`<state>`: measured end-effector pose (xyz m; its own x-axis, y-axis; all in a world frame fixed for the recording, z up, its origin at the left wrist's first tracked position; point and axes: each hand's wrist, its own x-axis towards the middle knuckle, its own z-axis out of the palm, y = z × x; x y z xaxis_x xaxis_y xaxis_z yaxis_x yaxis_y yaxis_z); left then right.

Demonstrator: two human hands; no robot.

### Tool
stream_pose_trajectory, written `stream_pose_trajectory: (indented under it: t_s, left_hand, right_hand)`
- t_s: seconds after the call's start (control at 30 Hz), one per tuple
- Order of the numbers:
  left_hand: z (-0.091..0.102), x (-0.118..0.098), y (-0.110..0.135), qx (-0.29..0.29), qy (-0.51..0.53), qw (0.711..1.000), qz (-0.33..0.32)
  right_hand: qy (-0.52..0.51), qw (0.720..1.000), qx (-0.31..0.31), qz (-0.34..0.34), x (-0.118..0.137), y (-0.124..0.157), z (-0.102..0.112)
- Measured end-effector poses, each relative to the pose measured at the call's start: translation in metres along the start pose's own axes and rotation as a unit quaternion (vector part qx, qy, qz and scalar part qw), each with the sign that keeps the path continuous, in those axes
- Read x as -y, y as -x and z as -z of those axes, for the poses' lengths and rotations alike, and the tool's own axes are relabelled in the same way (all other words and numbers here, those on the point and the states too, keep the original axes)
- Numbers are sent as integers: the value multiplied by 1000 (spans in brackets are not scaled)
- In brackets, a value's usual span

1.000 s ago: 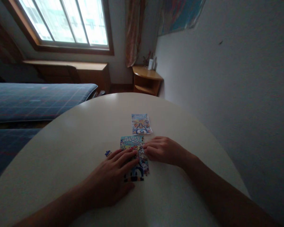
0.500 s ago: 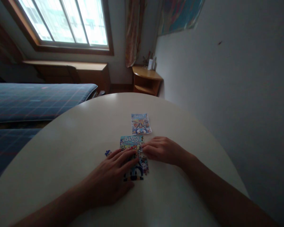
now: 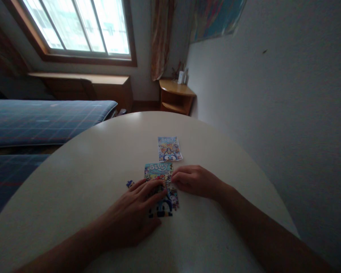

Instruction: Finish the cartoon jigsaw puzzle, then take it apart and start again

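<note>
A partly joined jigsaw puzzle (image 3: 158, 167) lies on the white table, with lettering along its top and a blue cartoon dog's face at the bottom. Across its left and middle part rests my left hand (image 3: 139, 206), fingers stretched out and flat. My right hand (image 3: 194, 180) is at the puzzle's right edge, its fingers curled together with the tips touching that edge; whether a piece is between them is hidden. Just below those fingertips, a joined section (image 3: 174, 199) sticks out at the lower right. One loose puzzle piece (image 3: 130, 184) lies left of the puzzle.
Beyond the puzzle lies a small printed picture sheet (image 3: 169, 149) with the same design. The round white table (image 3: 216, 151) ends near a wall on the right. A plaid mattress (image 3: 45, 121) is at the left, and a wooden corner shelf (image 3: 177, 89) stands behind.
Both hands stay almost in place. My right hand's fingers have shifted very slightly to the right along the puzzle's edge.
</note>
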<state>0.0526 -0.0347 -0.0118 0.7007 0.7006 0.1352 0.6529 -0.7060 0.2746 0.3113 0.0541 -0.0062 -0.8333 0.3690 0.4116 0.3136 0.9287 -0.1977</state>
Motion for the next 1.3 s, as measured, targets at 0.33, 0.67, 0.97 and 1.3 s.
stream_pose_trajectory:
  t_s: [0.33,0.67,0.97,1.3]
  left_hand:
    - [0,0,2,-8,8,1000,12]
    - [5,-1,-2,4,18,1000,-22]
    - [3,0,-5,14,11,1000,-12]
    - [1,0,1,-15,22,1000,3]
  right_hand:
    - [-77,995,-36,-51,4,-5,-4]
    - [-89,992,-72,-54,-3,1,-1]
    - [-22,998,-10,-58,-6,9,18]
    - [-9,997,40,-70,0,8,21]
